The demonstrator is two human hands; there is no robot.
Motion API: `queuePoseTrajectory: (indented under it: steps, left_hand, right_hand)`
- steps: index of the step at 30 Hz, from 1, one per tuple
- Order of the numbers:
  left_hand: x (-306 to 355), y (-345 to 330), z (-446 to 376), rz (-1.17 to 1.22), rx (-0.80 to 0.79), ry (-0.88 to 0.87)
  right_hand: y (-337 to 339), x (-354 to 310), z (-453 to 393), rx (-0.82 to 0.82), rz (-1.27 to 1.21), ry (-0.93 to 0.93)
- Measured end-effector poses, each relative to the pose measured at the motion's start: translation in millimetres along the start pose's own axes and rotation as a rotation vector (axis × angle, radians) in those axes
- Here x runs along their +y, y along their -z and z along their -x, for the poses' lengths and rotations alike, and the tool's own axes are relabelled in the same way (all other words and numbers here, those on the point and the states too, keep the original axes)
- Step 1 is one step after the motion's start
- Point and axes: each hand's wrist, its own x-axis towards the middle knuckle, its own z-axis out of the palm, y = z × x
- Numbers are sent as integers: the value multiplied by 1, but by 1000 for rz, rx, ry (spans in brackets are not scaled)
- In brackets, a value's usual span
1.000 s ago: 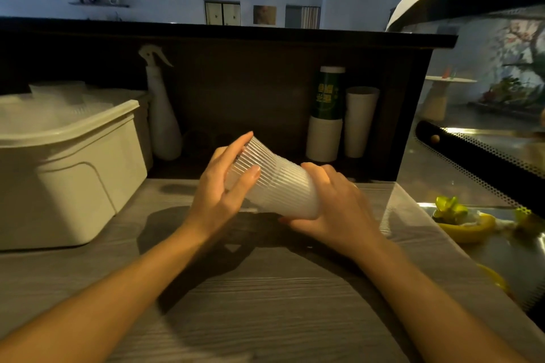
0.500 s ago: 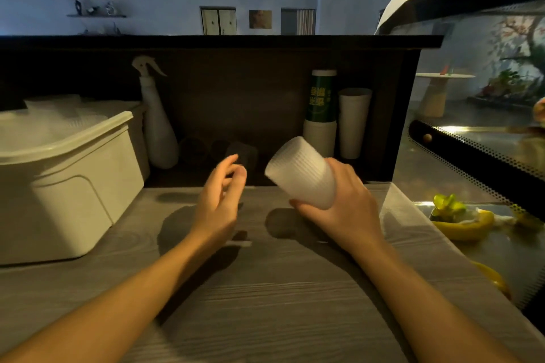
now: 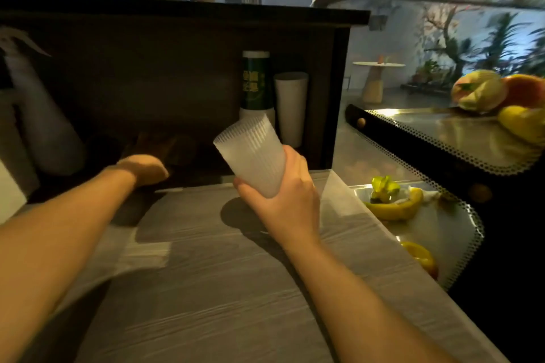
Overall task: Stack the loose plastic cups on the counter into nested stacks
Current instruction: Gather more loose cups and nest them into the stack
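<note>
The right hand grips a ribbed, frosted cup stack by its narrow end, fingers and thumb curled round it, and holds it tilted above the counter, wide end up and leaning left, clear of the surface, with its shadow on the wood below. The left hand reaches over the back edge of the counter into the dark recess under the shelf; only its back shows and the fingers are lost in shadow and blur, so I cannot tell whether they are curled, straight or on anything. Dim brownish shapes lie in the recess just beyond that hand, too dark to make out. At the back right of the recess stand a green can on a white base and, just beside it on the right, a tall white cup. A spray bottle stands at the far left, blurred. To the right of the counter a metal tray holds yellow and green fruit scraps, and on the upper metal ledge lie whole fruits
</note>
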Motion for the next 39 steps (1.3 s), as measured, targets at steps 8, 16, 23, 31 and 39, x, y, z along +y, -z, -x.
queuePoseTrajectory:
  steps: [8, 16, 23, 31, 39]
  left_hand:
    - [11, -25, 13, 61, 437, -6]
    - [38, 11, 97, 673, 562, 110]
    - [29, 27, 181, 1077, 479, 18]
    - [22, 33, 218, 1439, 531, 64]
    - [26, 26, 225, 1076, 547, -47]
  right_hand:
    - [-2, 0, -2, 4, 2, 3]
    - [3, -4, 0, -12, -9, -3]
    - [7, -13, 6, -63, 83, 91]
    - [16, -31, 16, -362, 253, 362]
    - [12, -54, 31, -491, 292, 534]
